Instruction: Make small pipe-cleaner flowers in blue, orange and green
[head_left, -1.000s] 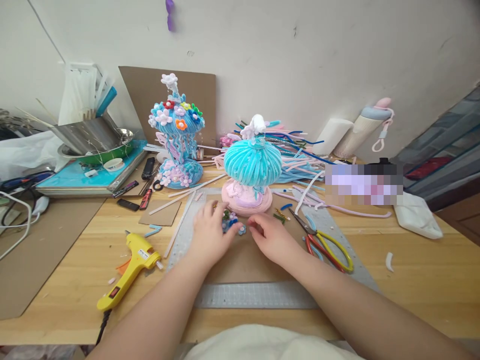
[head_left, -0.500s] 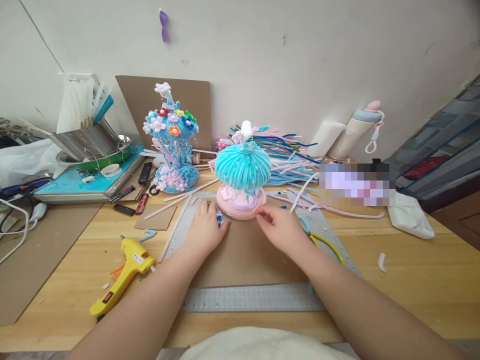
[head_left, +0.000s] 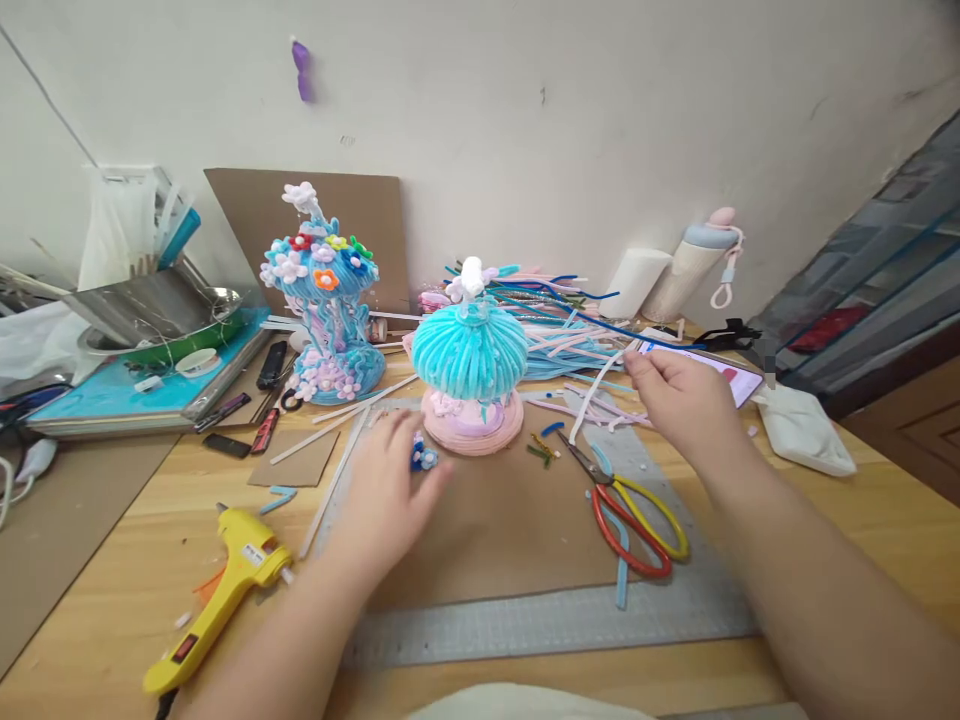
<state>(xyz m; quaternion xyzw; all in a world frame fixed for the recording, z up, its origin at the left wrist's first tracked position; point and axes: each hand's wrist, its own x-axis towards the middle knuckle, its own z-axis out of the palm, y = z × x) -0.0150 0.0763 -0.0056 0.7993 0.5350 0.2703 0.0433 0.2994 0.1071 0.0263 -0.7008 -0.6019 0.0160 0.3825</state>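
My right hand (head_left: 679, 395) reaches to the right, thumb and fingers pinched on the upper end of a white pipe cleaner (head_left: 596, 390). My left hand (head_left: 386, 490) hovers low over the mat with fingers apart, beside a small cluster of blue flowers (head_left: 424, 455), and holds nothing. Between the hands stands a turquoise pipe-cleaner dome (head_left: 470, 350) topped with a white piece and a pale flower. It rests on a round pink base (head_left: 472, 435), which neither hand touches.
Scissors (head_left: 634, 510) with red and yellow handles lie on the brown cardboard (head_left: 495, 540). At left is a yellow glue gun (head_left: 225, 590). Behind stand a flowered blue pipe-cleaner piece (head_left: 330, 290) and loose pipe cleaners (head_left: 555, 350). A phone (head_left: 742, 385) lies at right.
My right hand has left the pink base and moved right to the white pipe cleaner, uncovering the scissors. My left hand has drawn slightly away from the base. The view has shifted.
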